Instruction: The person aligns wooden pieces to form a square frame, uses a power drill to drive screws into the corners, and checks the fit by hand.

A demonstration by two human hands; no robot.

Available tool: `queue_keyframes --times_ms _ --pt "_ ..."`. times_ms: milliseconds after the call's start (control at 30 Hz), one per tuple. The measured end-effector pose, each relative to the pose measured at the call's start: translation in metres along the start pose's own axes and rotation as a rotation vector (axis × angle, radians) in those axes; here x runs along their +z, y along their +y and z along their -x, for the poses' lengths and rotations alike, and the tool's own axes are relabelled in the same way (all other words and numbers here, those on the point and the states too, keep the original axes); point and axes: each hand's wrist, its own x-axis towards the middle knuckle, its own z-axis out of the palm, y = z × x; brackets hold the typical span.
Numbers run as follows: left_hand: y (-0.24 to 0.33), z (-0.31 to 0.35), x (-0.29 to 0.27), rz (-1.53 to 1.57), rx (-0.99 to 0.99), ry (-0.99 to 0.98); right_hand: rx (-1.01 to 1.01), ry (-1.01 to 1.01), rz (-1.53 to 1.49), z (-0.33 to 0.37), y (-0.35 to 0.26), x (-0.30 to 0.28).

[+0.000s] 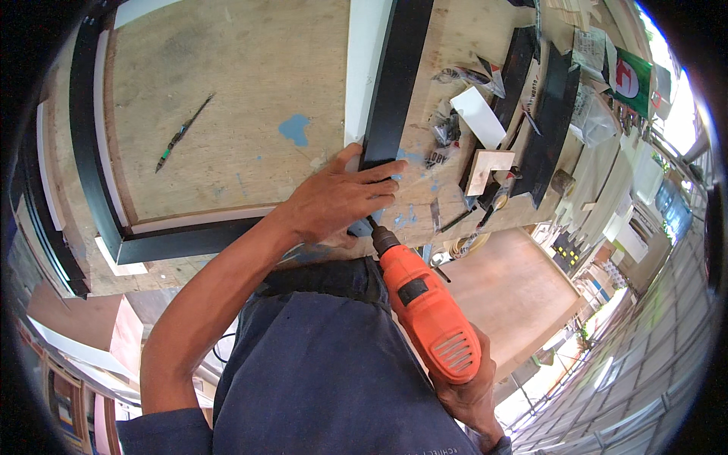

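My right hand is wrapped round the rear handle of an orange power drill, largely hidden behind its body. The drill's black chuck points away from me, and its bit reaches the near end of a black frame at the corner under my left hand. My left hand grips that corner, with its fingers spread across the bar and its thumb low at the near edge. Whether the bit has entered the frame is hidden. A white strip runs along the bar's inner side.
Inside the frame, a pen lies on the paint-stained wooden workbench. To the right are a white block, an L-shaped wood piece, black strips and plastic wrappers. A wooden panel stands lower right; more frame pieces lie left.
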Motion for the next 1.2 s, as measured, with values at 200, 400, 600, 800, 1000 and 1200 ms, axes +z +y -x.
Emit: queue_keyframes --times_ms 200,400,600,800,1000,1200 --pt "0.002 0.001 -0.002 -0.029 0.003 0.023 0.062 0.005 -0.013 0.001 -0.011 -0.001" --pt "0.001 -0.001 -0.004 -0.033 -0.014 -0.045 0.054 0.001 -0.010 -0.002 -0.015 -0.003" --pt "0.003 0.000 0.000 -0.054 -0.016 0.039 0.006 -0.014 0.002 -0.003 -0.015 -0.004" --pt "-0.004 0.001 0.010 -0.236 0.054 0.114 -0.044 -0.010 0.056 -0.001 -0.010 -0.002" --pt "-0.002 0.000 0.009 -0.125 0.035 0.057 -0.059 -0.007 0.069 -0.002 -0.009 -0.003" --pt "0.001 0.001 -0.001 -0.068 0.006 0.025 -0.074 -0.006 0.077 -0.003 -0.010 -0.002"
